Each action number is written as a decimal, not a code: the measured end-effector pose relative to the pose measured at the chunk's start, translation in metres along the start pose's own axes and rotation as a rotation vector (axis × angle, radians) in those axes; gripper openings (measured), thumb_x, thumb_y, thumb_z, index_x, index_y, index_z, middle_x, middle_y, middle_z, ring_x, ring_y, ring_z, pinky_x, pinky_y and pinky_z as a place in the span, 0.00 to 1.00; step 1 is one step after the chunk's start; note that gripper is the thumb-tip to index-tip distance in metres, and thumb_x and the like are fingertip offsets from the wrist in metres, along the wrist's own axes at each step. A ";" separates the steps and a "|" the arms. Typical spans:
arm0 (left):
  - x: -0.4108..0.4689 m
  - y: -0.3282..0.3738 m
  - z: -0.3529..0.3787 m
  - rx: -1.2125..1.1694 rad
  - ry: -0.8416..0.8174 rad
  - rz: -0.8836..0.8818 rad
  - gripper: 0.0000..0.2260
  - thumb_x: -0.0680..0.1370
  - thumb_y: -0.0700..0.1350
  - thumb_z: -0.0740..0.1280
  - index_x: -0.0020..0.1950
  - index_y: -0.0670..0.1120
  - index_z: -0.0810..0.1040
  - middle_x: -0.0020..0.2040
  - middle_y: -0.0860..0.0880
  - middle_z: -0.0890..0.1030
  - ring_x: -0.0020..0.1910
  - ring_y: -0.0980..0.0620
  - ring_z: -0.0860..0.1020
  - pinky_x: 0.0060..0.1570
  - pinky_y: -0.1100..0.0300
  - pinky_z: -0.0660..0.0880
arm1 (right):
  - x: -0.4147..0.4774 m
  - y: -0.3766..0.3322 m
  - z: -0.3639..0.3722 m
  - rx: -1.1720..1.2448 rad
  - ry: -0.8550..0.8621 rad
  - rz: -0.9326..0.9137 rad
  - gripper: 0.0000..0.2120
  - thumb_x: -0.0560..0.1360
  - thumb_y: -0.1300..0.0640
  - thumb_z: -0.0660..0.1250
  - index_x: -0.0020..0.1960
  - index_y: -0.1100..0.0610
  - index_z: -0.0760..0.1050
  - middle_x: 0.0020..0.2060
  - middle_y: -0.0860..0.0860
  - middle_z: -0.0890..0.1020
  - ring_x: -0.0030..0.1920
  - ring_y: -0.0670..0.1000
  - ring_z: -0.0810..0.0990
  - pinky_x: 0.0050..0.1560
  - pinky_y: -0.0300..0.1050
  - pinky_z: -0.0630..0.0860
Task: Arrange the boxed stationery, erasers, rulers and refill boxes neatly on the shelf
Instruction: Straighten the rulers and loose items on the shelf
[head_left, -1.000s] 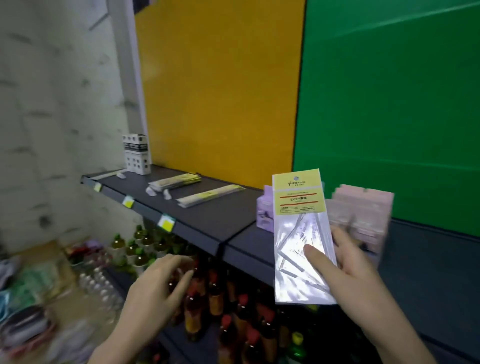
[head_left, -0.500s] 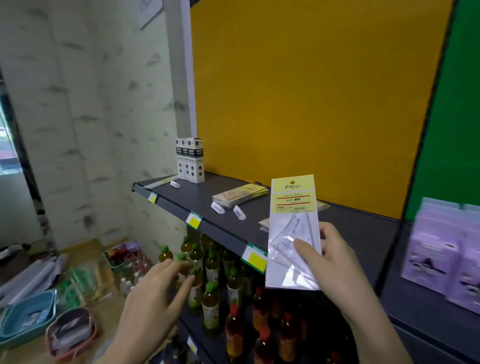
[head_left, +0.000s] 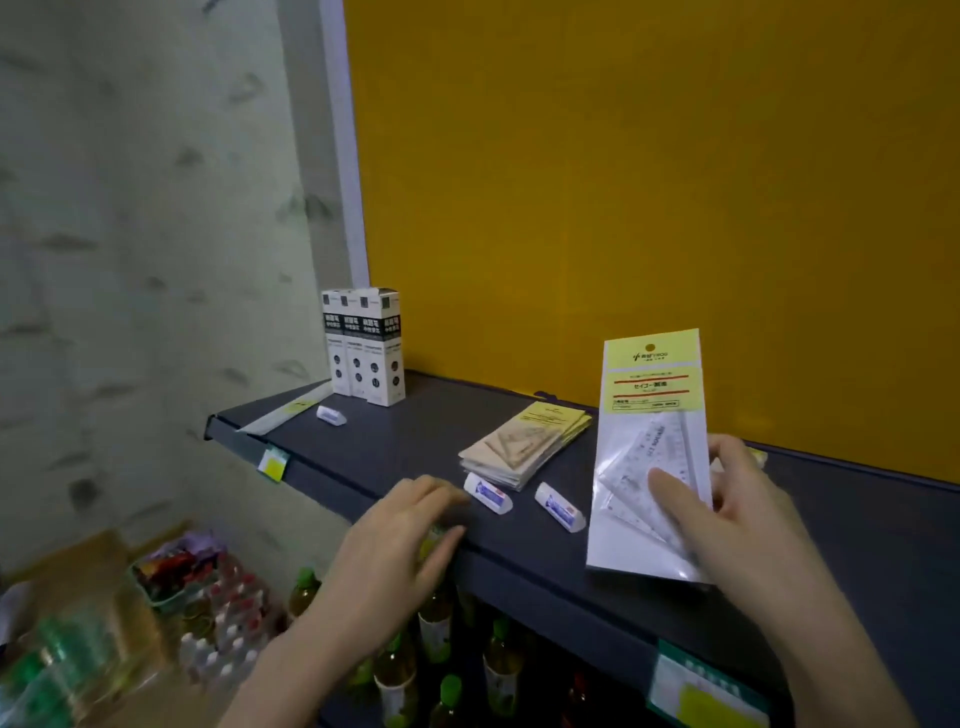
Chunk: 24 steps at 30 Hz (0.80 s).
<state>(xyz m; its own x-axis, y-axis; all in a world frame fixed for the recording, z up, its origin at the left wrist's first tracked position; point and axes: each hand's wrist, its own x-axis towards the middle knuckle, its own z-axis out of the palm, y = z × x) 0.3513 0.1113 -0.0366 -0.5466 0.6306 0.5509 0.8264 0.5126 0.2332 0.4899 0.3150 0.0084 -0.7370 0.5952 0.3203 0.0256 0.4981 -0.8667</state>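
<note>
Head view of a dark shelf (head_left: 395, 447) running from centre left to lower right, before a yellow back panel (head_left: 623, 182). The right hand (head_left: 727, 514), at right of centre, is clamped on a packaged set-square ruler (head_left: 652, 457), thumb across the clear front, fingers behind; the pack is held upright with its yellow header on top, probably so the label can be read before placing. The left hand (head_left: 405, 530), lower centre, rests with fingers spread on the shelf's front edge, holding nothing, its fingertips just beside an eraser (head_left: 488, 493); a second eraser (head_left: 560, 508) lies between it and the held pack. Behind them sits a flat stack of like ruler packs (head_left: 524, 441), the likely destination. Three refill boxes (head_left: 363, 348) stand upright at the back left, a third eraser (head_left: 331, 415) before them. Bottles (head_left: 436, 623) fill the shelf below.
</note>
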 end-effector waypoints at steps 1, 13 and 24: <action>0.009 -0.008 0.003 -0.003 -0.034 0.038 0.20 0.73 0.56 0.52 0.59 0.53 0.74 0.56 0.57 0.75 0.55 0.59 0.72 0.55 0.66 0.67 | 0.003 -0.001 0.004 -0.014 0.012 0.016 0.09 0.75 0.52 0.63 0.55 0.50 0.69 0.47 0.46 0.80 0.46 0.48 0.81 0.38 0.46 0.76; 0.088 -0.079 0.024 -0.087 -0.307 0.439 0.17 0.77 0.54 0.60 0.65 0.54 0.70 0.59 0.55 0.70 0.58 0.56 0.68 0.57 0.58 0.69 | 0.043 -0.035 0.066 -0.244 0.145 0.147 0.11 0.75 0.53 0.64 0.56 0.50 0.68 0.51 0.49 0.79 0.50 0.52 0.79 0.50 0.57 0.77; 0.107 -0.092 0.031 -0.063 -0.373 0.688 0.15 0.79 0.54 0.55 0.61 0.49 0.71 0.59 0.51 0.72 0.59 0.53 0.68 0.54 0.61 0.63 | 0.106 -0.040 0.119 -0.024 0.162 0.321 0.07 0.72 0.61 0.69 0.43 0.55 0.71 0.46 0.55 0.80 0.41 0.50 0.80 0.41 0.43 0.78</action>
<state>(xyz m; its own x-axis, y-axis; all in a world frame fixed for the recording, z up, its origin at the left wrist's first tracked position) 0.2129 0.1500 -0.0239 0.0906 0.9542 0.2850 0.9958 -0.0911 -0.0116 0.3300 0.2830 0.0319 -0.5725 0.8148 0.0911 0.2561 0.2833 -0.9242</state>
